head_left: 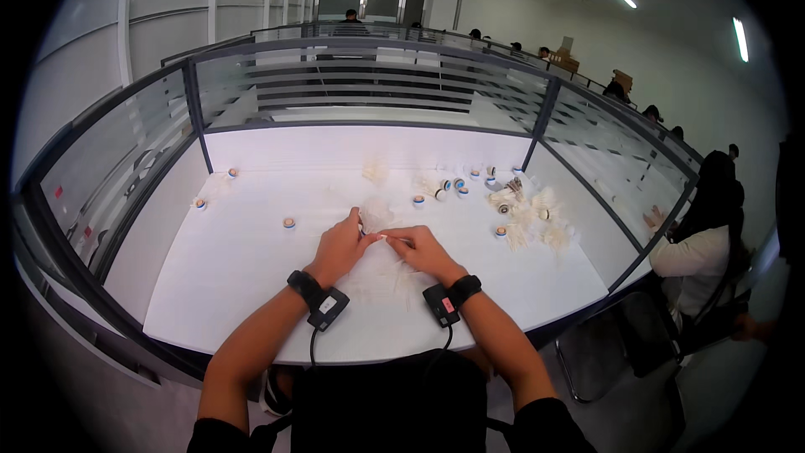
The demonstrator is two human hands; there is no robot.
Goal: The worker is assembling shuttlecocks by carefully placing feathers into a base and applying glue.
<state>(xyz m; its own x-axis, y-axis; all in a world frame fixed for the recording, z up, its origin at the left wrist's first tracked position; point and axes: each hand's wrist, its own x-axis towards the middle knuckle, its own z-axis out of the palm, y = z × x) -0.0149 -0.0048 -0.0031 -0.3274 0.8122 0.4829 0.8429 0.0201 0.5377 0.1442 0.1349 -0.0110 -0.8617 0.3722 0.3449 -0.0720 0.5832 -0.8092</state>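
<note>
Two hands meet near mid-frame over a white table [218, 285]. Left hand [339, 247]: fingers curled in, nearly closed, against a pale feather shuttlecock [377, 213] at the centre of the frame; feathers spread upward, cork not visible to me. Right hand [423, 252]: thumb and fingers drawn to a pinch at a small white bit [383, 237], just below the feathers. Too small to say whether it is a quill or a scrap. Left thumb reaches to the same spot.

Around them: a shuttlecock heap [537, 218], feathers tangled, right of centre. Blue-banded cork ends nearer the middle, one [418, 200] just beyond the right hand. Left of centre, a lone cork end [289, 223]; two more, [233, 173] and [200, 205], further toward the table's left side. Feathers there wash out against the white. Faint pale feathers [375, 170] also lie above the hands.

On handling, my judgement: steady with the left, light enough not to crush the skirt; work one piece at a time with the right fingertips, gripping close to its base. Feathers look fragile; a sideways twist could snap a shaft. Keep wrist cables [314, 346] off the loose pieces.
</note>
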